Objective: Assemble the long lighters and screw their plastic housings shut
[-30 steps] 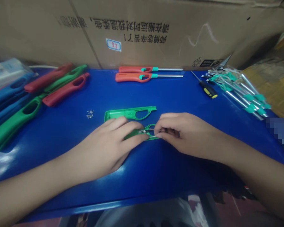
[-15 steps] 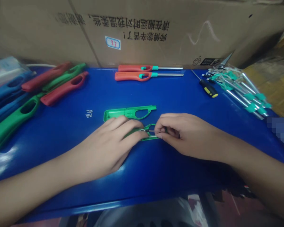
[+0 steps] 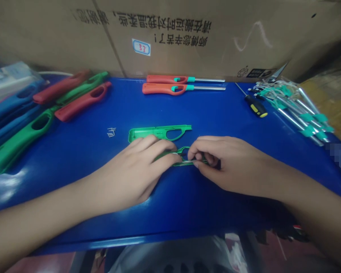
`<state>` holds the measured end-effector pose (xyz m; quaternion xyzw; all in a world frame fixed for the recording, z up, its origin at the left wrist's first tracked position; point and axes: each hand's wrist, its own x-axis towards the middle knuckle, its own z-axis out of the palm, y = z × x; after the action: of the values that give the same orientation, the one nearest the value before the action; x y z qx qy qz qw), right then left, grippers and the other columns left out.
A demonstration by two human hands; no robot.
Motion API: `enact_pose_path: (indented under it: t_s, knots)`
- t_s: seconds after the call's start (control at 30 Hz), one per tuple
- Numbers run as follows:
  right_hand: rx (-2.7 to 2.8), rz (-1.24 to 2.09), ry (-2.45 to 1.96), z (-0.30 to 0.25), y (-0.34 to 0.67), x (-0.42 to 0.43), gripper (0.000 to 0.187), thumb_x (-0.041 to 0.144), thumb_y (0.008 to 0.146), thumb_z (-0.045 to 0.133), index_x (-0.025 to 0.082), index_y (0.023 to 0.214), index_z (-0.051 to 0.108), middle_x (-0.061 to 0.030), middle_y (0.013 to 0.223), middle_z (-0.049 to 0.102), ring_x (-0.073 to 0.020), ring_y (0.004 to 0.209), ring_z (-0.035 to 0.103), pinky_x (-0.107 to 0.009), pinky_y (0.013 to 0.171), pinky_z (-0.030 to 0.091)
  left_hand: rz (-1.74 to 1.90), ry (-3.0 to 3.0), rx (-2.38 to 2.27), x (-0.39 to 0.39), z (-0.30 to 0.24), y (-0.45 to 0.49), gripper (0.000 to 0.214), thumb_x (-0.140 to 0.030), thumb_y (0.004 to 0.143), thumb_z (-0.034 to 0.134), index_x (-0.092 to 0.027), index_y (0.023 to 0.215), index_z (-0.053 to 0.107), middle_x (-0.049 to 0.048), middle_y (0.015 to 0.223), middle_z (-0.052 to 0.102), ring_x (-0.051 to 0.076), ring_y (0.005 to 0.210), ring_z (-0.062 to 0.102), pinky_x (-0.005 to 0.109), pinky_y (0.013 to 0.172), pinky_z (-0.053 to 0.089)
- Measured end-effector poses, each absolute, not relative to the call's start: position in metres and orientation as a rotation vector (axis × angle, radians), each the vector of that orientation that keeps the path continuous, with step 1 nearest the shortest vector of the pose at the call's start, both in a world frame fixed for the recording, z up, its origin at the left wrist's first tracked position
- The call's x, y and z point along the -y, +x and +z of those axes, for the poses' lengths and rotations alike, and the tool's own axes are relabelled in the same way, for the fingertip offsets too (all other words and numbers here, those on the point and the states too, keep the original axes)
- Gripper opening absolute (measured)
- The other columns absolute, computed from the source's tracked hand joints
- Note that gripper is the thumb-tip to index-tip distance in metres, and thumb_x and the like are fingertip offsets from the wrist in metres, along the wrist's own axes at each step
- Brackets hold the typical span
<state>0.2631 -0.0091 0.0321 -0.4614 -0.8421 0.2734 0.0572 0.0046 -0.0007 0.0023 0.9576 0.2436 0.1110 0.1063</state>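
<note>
Far left: a heap of empty plastic lighter handles [image 3: 31, 113]; two red and two green counted, the blue ones too overlapped to count. Nearer the middle: a small cluster of tiny metal pins [image 3: 111, 132], number not readable.

Left hand [image 3: 133, 170] palm down, fingers half stretched, pressing on the rear of the near green half-shell [image 3: 183, 163] and pinning it to the blue table [image 3: 170, 204]. Just beyond the fingers: a second green half-shell [image 3: 159, 132], hollow side up, untouched.

Far centre, against the brown cardboard box [image 3: 204, 49]: two orange lighters [image 3: 161, 88], closed up with metal tubes fitted, judged finished.

Right hand [image 3: 230, 163] closed in a pinch, thumb and forefinger on the front end of the near half-shell at its trigger opening. Cannot tell whether any small part sits between the fingertips.

Far right: one black-and-yellow screwdriver [image 3: 255, 108], then a loose bundle of steel tubes with teal collars [image 3: 298, 110], at least five, exact count unclear.

By appearance: two units done, a third mid-assembly with halves not yet joined, many handles and tubes waiting.
</note>
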Motion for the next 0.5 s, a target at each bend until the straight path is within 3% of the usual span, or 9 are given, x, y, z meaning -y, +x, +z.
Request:
enact_pose_path:
  t_s: [0.33,0.5]
  knots:
    - [2.53,0.772,-1.453,0.0302,0.2597,0.0088,0.013,0.016,0.089,0.057,0.024,0.095,0.066,0.003,0.085,0.064,-0.0126,0.07,0.054,-0.028,0.067,0.036,0.336,2.764,-0.77,0.003,0.005,0.0103,0.037,-0.01,0.095,0.048,-0.016,0.129,0.061,0.0126,0.134,0.058,0.03,0.117,0.054,0.048,0.1,0.047]
    - [2.509,0.786,-1.433,0.0289,0.2587,0.0092,0.012,0.016,0.087,0.058,0.024,0.092,0.066,0.0053,0.078,0.063,-0.0112,0.069,0.056,-0.026,0.065,0.037,0.351,2.761,-0.767,0.0031,0.0046,0.013,0.031,-0.008,0.094,0.046,-0.013,0.119,0.063,0.0146,0.127,0.059,0.03,0.111,0.055,0.047,0.097,0.048]
